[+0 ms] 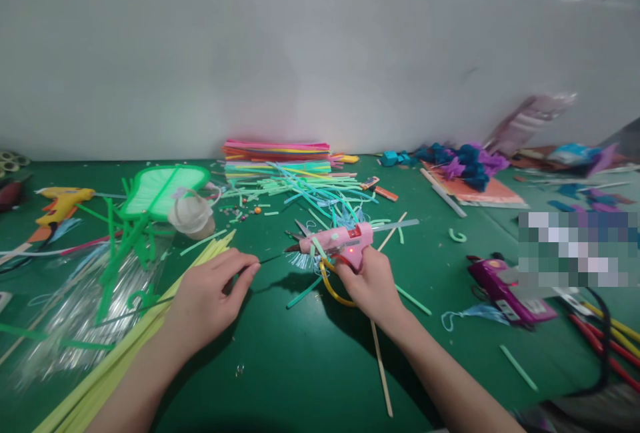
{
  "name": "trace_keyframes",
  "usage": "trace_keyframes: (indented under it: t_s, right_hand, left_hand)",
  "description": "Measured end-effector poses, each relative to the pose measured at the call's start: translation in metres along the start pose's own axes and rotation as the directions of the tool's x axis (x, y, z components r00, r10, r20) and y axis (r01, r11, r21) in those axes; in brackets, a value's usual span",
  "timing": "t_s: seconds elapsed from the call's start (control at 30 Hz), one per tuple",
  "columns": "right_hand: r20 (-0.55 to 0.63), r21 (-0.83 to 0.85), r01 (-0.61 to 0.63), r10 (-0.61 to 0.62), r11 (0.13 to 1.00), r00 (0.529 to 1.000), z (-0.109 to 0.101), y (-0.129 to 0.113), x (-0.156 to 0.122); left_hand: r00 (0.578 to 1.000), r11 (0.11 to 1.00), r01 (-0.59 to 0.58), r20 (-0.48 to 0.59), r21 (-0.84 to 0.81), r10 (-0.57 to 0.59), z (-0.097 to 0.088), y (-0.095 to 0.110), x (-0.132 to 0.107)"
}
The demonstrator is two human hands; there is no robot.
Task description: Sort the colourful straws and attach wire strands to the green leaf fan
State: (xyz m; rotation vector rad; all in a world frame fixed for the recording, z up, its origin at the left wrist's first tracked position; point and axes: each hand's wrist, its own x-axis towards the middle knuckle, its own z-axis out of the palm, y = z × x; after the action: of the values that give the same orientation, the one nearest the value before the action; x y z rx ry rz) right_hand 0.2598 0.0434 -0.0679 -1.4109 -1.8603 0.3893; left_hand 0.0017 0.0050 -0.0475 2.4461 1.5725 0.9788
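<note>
While right fingers (pixel 349 277) clasp glue gun (pixel 341 239), crosswise, nozzle (pixel 293 248) leftward, left fingers (pixel 243 260) pinching stem (pixel 271 259)

R hand (pixel 371 284) grips pink glue gun (pixel 335 241), nozzle end pointing left; L hand (pixel 210 291) pinches thin dark rod (pixel 270 259), its end nr gun. Green table (pixel 300 366): yellow strips (pixel 130 329) near left, multicol. stack (pixel 277 149) far side.

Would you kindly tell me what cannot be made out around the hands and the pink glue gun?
Head view: most of the right hand's fingers, hidden by the back of that hand and the pink glue gun.
Head view: whether the thin dark stem in the left hand touches the gun's tip, too small and blurred.
Head view: the lower ends of the yellow strips, cut off by the bottom edge.
</note>
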Motion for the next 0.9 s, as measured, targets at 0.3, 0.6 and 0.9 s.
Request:
trace_keyframes:
  t_s: [0.3,0.6,0.9]
  right_hand:
    - [0.005,-0.007,-0.012,0.012,1.0,1.0,-0.0014,-0.0014,-0.0002]
    - [0.015,0.013,0.007,-0.007,1.0,1.0,-0.0011,-0.0016,0.0006]
    - [0.029,0.023,-0.016,0.015,1.0,0.999,-0.0004,-0.0005,0.0003]
  left_hand:
    - [0.999,0.999,0.043,-0.017,0.019,-0.042,-0.0015,-0.0008,-0.0012]
    - [1.0,0.999,0.018,0.003,0.038,-0.018,-0.0005,-0.0017,-0.0018]
    - [1.0,0.999,0.016,-0.008,0.051,-0.016,-0.0006,-0.0011,-0.0017]
